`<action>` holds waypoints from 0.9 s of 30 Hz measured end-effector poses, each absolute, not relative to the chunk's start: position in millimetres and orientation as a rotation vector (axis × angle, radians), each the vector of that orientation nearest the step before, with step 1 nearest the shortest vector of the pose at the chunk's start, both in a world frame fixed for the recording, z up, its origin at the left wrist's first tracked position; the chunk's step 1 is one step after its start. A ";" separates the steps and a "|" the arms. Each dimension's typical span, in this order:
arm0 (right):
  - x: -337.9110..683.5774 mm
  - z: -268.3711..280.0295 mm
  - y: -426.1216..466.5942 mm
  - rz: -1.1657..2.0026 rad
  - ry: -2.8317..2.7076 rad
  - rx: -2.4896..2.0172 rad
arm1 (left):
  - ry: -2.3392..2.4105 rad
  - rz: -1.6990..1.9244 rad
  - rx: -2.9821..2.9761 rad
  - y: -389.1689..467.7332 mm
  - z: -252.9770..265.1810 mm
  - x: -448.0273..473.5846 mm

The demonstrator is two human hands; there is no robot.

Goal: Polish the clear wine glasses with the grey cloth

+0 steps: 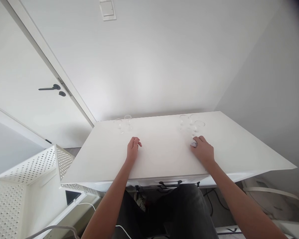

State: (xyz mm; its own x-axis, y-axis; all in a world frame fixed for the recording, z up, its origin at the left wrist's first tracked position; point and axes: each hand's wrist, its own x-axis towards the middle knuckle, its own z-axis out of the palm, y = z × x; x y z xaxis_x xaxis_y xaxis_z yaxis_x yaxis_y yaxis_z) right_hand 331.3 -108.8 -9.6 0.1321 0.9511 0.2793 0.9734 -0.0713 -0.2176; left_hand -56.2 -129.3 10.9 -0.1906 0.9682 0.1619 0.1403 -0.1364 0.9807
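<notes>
My right hand (203,150) is closed around a small, pale, see-through glass (193,143), low over the right part of the white tabletop (161,152). My fingers cover much of that glass. Just beyond them stand three clear stemmed glasses: a near one (199,126), one at the left (183,121) and one behind (192,120). On the left, my left hand (133,148) rests by the tabletop with loosely bent fingers and holds nothing. Two more clear glasses, one (118,124) and another (128,121), stand farther back, past my left fingertips.
A white wall (144,76) rises behind the tabletop. At far left is a white door with a black handle (49,88). A perforated white shelf unit (40,166) stands below left. Under the front edge are black drawer handles (170,184) and my legs (186,209).
</notes>
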 end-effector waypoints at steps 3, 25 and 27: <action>323.5 -10.6 -110.7 -0.104 -2.102 -1.949 | 1.425 1.392 1.350 -127.7 7.9 -57.8; 42.4 82.9 -38.5 0.367 -2.360 -1.435 | 1.519 1.469 1.215 -122.7 0.1 -63.7; 20.7 97.9 -25.6 0.392 -2.398 -1.454 | 1.521 1.462 1.204 -123.0 0.0 -64.8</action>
